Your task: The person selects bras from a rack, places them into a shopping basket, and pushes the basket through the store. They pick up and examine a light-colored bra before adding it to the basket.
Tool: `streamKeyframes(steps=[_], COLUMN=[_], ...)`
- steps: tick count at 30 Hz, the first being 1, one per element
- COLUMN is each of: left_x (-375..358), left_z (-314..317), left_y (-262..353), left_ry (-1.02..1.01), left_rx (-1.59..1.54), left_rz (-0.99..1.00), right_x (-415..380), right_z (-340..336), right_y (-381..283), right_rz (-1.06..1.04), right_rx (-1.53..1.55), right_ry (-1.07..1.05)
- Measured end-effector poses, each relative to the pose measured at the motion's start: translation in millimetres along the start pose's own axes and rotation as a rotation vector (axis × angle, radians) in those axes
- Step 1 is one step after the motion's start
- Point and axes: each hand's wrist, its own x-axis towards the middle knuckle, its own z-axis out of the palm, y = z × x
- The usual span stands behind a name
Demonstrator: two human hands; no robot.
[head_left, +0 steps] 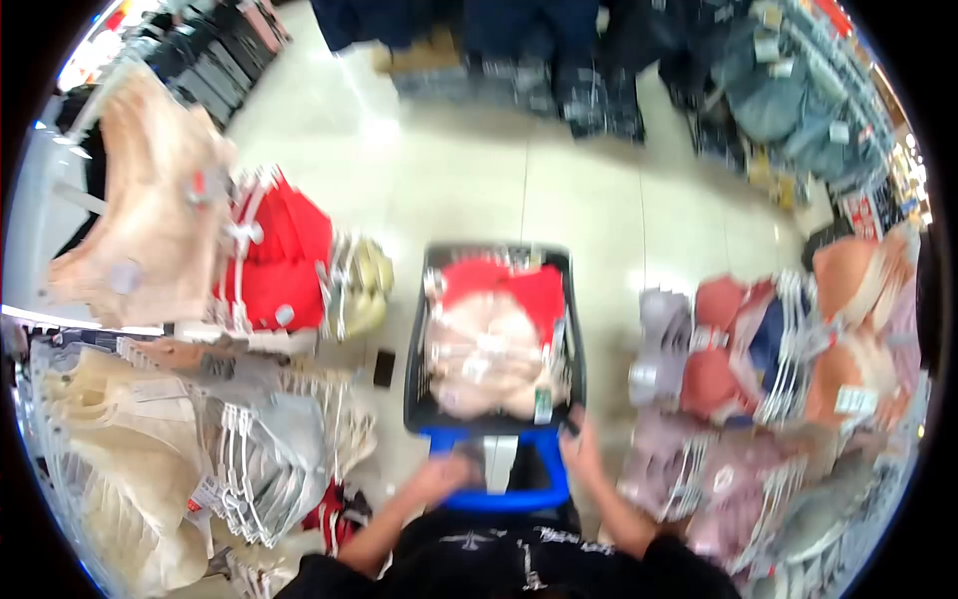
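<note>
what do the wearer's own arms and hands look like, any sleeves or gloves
The black sleeves are short, leaving the forearms bare; they match a black top with white print across the front. No gloves show on the left hand or right hand, though both are blurred, so small details like rings can't be made out.

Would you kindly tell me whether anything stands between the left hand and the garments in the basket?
Yes: seen from the head camera, the forward part of the blue frame and the basket's dark near rim lie between the left hand and the garments. Nothing visible covers them from above.
</note>
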Motion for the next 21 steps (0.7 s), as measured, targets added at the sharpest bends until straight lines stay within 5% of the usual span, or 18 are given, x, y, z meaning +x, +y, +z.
streamKeyframes(steps=[1,2,3,4,5,6,9,11,15,17,18,21], left_x=[-13.9,-19.1,-21.4,-21.7,-18.5,-12.8,-0.8,34.3,65.8,79.7,88.1,127.3], left_z=[13.9,15.8,25.8,25.7,24.3,22.8,15.4,13.0,30.9,39.7,41.6,2.5], left_y=[28.0,48.0,30.7,28.2,28.1,28.8,9.3,14.7,22.8,68.2,112.9,97.9], left_ry=[0.012,0.097,0.331,0.355,0.381,0.371,0.227,0.305,0.396,0.459,0.631,0.696], left_rx=[0.371,0.629,0.471,0.476,0.474,0.473,0.391,0.397,0.327,0.240,0.329,0.381], left_rz=[-0.014,0.035,0.027,0.031,0.038,0.009,-0.083,0.009,0.028,-0.177,-0.172,-0.008], right_x=[-16.7,-31.8,-46.0,-40.3,-27.8,-13.1,39.4,73.5,117.2,131.5,147.0,191.7], right_z=[-17.8,-16.4,-0.1,-1.9,-23.0,-23.6,-27.5,-35.0,-54.9,-75.8,-78.8,-83.2], right_y=[-47.8,-55.9,-19.2,-21.2,-71.3,-77.6,-66.8,-58.3,-43.2,-70.5,-76.4,-109.8], right_rz=[-0.086,0.117,0.211,0.021,0.241,0.183,-0.025,-0.108,-0.241,-0.262,-0.379,-0.426], right_rx=[-0.029,0.236,0.514,0.452,0.377,0.336,0.272,0.225,0.117,-0.024,0.037,0.078], right_ry=[-0.052,-0.162,-0.324,-0.535,-0.677,-0.779,-0.964,-1.032,-1.006,-0.690,-0.604,-0.540])
